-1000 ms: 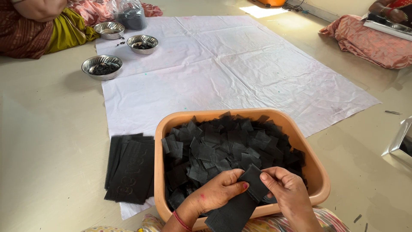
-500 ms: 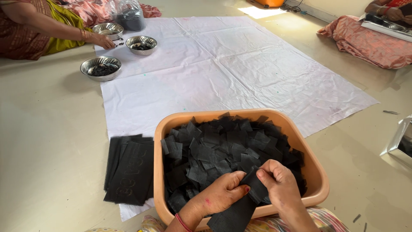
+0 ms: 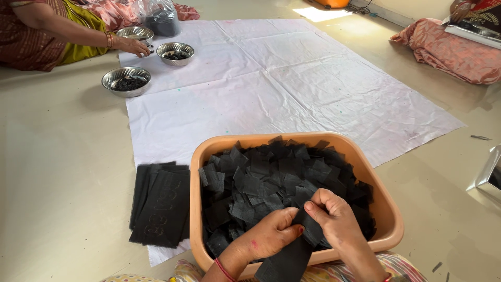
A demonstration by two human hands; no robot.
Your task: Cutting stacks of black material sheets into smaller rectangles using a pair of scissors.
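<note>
Both hands are over the near rim of the orange plastic tub (image 3: pixel 389 209). Left hand (image 3: pixel 271 237) and right hand (image 3: pixel 336 222) both pinch the same black strip (image 3: pixel 292 258), a long dark sheet that runs from between the fingers down over the tub's near wall and out of view at the bottom. Left thumb and fingers are clenched on its upper left edge; right fingers (image 3: pixel 318 201) curl over the upper right edge, just beside the left fingertips, nearly touching them. Whether the strip is in one piece between the two grips cannot be told.

Just beyond and under the fingers: a heap of black cut squares (image 3: pixel 261 183) fills the tub, loose and overlapping, some tilted up against the far wall.

Left of the left hand, outside the tub: a flat stack of black sheets (image 3: pixel 159 203) on the floor, its far edge lying on the white cloth (image 3: pixel 292 83). The cloth spreads well beyond the tub.

Far from the fingers, at the cloth's far left corner: three steel bowls (image 3: pixel 126 80) with dark contents, and another person's hand (image 3: pixel 133 47) touching one of them. A clear bag of dark material (image 3: pixel 159 18) stands behind the bowls.
</note>
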